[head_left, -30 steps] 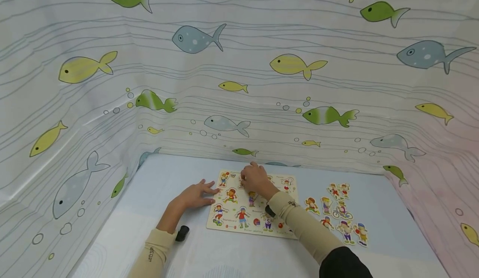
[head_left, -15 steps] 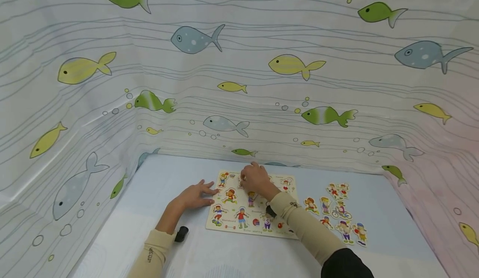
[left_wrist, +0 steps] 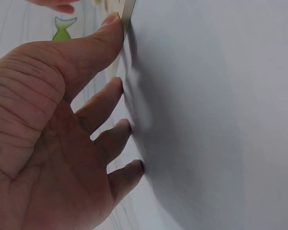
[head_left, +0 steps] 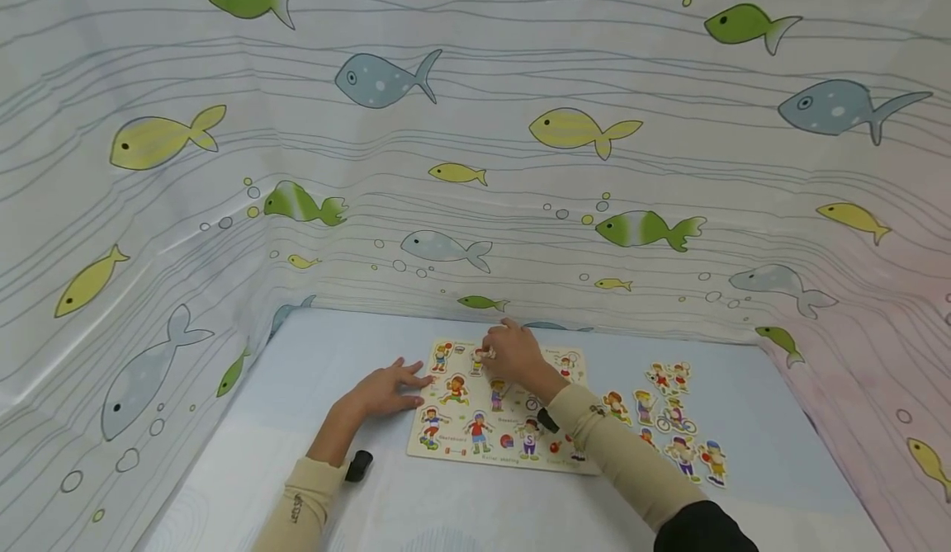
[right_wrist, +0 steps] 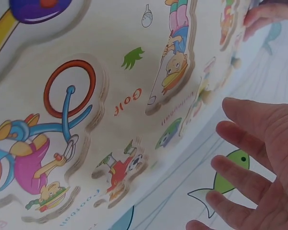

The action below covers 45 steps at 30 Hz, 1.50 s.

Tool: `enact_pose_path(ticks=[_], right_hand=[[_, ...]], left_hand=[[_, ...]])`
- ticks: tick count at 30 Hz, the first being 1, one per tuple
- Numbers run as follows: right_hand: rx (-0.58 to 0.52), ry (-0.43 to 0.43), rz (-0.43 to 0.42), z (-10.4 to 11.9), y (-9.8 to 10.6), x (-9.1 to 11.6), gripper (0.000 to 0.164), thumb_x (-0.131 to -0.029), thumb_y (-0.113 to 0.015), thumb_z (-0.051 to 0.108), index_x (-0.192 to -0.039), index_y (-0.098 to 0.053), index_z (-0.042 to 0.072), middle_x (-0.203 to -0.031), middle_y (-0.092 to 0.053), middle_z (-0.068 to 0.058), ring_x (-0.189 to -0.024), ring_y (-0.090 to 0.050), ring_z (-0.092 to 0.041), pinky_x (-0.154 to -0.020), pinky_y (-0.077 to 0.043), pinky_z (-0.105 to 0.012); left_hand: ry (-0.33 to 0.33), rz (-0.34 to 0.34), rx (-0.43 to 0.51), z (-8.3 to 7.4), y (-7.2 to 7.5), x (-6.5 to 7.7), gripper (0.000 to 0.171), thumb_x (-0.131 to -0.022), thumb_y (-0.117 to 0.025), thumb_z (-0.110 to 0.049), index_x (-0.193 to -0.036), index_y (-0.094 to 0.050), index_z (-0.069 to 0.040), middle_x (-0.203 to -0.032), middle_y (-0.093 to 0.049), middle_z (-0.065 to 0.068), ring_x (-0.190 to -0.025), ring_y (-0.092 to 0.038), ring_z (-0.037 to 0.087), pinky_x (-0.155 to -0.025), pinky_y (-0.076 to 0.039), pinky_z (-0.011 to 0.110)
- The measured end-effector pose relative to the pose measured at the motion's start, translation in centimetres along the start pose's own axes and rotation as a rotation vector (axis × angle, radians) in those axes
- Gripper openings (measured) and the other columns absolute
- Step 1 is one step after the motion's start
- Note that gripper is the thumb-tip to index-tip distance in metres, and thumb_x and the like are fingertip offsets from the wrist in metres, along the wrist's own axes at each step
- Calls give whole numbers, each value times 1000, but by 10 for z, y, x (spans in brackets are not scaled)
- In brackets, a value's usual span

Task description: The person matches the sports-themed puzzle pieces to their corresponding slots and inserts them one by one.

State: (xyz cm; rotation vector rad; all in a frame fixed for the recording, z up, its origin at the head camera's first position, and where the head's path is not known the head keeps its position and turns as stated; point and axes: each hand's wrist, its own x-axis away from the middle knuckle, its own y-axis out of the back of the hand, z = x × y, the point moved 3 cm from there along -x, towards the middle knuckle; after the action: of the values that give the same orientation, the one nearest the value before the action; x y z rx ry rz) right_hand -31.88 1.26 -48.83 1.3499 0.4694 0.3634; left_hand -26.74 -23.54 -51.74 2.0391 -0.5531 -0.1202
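A flat wooden puzzle board (head_left: 461, 416) with sports figures lies on the table. My left hand (head_left: 386, 389) rests at its left edge with fingers spread; in the left wrist view the thumb (left_wrist: 93, 52) touches the board's side. My right hand (head_left: 513, 354) is over the board's far part, beside the volleyball figure piece (head_left: 476, 361). In the right wrist view its fingers (right_wrist: 245, 177) are extended with nothing between them. The golf piece (right_wrist: 175, 67) sits in its recess there. The bicycle recess (right_wrist: 69, 91) and football recess (right_wrist: 122, 172) show printed pictures inside.
Several loose figure pieces lie right of the board, among them a cyclist piece (head_left: 674, 416) and a piece with a red ball (head_left: 713, 463). The pale tabletop (head_left: 327, 354) meets a fish-printed curtain (head_left: 386, 172) at the back and sides.
My right hand has moved slightly right and opened away from the volleyball piece, which now shows more. My left hand stays at the board's edge. The head view has shifted slightly.
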Motion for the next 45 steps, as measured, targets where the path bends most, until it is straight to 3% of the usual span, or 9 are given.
enact_pose_path(ticks=[9,16,22,29,34,45], right_hand=[[2,33,-96,-9,15,13,16,-88,-76,29,-99,-77,17,-114,-68,-2,-132,-47,-37,-105,-40,-54],[-65,30,-106,-17,24,24,17,-87,-77,28,-98,-76,14,-114,-68,-4,-133,-45,-37,-107,-37,-56],[-41,56,-136,-21,31,34,19,-85,-79,29,-97,-76,14,-113,-69,-4,-131,-47,-38,-104,-40,-57],[-35,47,-135,-29,35,44,20,-86,-78,28,-100,-77,14,-125,-65,-9,-132,-46,-36,-106,-38,-54],[-67,49,-141,-34,36,51,19,-85,-79,25,-99,-77,13,-124,-66,-12,-131,-47,-37,-105,-38,-57],[-24,49,-154,-45,44,69,21,-84,-80,27,-101,-76,14,-127,-65,-14,-131,-46,-40,-102,-41,-59]], left_hand=[[11,-5,7,0,0,0,45,-89,-73,-29,-130,-66,-13,-150,-44,12,-142,-25,47,-108,-26,66],[16,-2,17,1,-2,-1,45,-88,-74,-30,-130,-66,-14,-150,-44,11,-143,-24,46,-108,-25,66],[20,-4,15,0,-1,0,45,-88,-74,-29,-130,-66,-13,-151,-44,11,-142,-24,46,-108,-26,66],[26,-2,4,0,-2,-1,45,-88,-74,-31,-130,-66,-15,-151,-44,10,-142,-25,46,-108,-25,66],[25,-11,4,0,-2,0,44,-88,-74,-30,-129,-67,-16,-150,-45,11,-142,-26,46,-108,-26,65],[-1,-3,13,1,-1,-1,44,-89,-73,-29,-130,-65,-15,-150,-44,13,-142,-25,47,-108,-26,66]])
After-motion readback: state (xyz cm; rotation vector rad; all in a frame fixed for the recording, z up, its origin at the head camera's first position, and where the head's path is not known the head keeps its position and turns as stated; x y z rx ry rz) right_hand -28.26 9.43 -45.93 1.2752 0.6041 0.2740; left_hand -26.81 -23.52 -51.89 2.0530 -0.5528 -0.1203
